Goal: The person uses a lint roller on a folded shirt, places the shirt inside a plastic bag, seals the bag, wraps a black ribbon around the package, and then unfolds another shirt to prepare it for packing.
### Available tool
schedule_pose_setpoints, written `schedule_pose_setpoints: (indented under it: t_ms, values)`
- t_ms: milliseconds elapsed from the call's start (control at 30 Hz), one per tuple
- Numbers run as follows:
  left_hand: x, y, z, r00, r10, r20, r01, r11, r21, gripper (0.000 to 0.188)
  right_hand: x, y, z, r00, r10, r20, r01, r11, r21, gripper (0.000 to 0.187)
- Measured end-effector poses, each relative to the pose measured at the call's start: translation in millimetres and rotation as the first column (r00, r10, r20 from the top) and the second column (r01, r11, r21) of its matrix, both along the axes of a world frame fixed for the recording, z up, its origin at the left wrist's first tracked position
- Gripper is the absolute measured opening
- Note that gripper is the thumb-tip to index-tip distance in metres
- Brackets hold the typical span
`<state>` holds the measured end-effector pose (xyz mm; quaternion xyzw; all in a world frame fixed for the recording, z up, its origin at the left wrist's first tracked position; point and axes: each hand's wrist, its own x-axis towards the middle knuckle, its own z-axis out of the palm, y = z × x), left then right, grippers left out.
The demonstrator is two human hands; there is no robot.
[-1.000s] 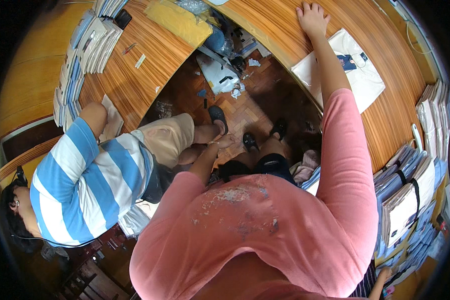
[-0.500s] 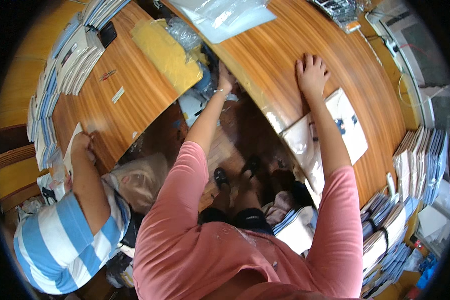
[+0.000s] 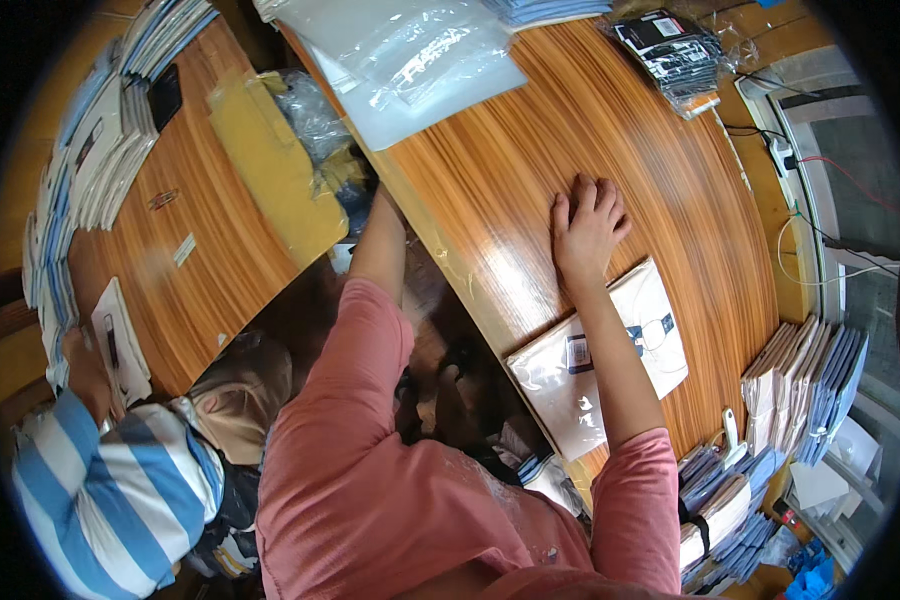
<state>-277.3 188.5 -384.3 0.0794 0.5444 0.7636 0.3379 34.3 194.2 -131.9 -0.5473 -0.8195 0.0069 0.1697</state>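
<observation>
While the right hand (image 3: 590,235) rests open, palm down on the tabletop (image 3: 510,160), bracing seems best done with weight spread evenly, pressing clear of the white packet (image 3: 560,385) beneath the forearm (image 3: 615,365); the left hand is hidden past the tabletop's edge, near crumpled plastic (image 3: 308,118), so its grip cannot be told

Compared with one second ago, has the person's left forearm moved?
Yes: the left forearm has moved forward, toward the yellow sheet; its hand is now hidden by the table edge.
</observation>
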Motion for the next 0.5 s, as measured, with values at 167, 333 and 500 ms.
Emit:
schedule_pose_setpoints:
  t_ms: [167, 333, 500]
  values:
    - [41.3, -79.0, 39.9, 0.990, 0.137, 0.018, -0.139, 0.985, 0.102, 0.015, 0.5, -1.8, -0.1, 1.000, 0.007, -0.003, -0.007, 1.000, 0.017, 0.044]
    - [110.7, -158.2, 127.2, 0.996, -0.036, -0.087, 0.008, 0.953, -0.302, 0.017, 6.4, 0.7, -2.8, 1.000, 0.002, -0.018, 0.000, 0.998, 0.066, 0.043]
    - [119.9, -199.1, 165.3, 0.964, -0.136, -0.228, 0.035, 0.916, -0.398, 0.022, 8.2, 4.4, -14.3, 0.999, 0.021, -0.030, -0.017, 0.993, 0.118, 0.044]
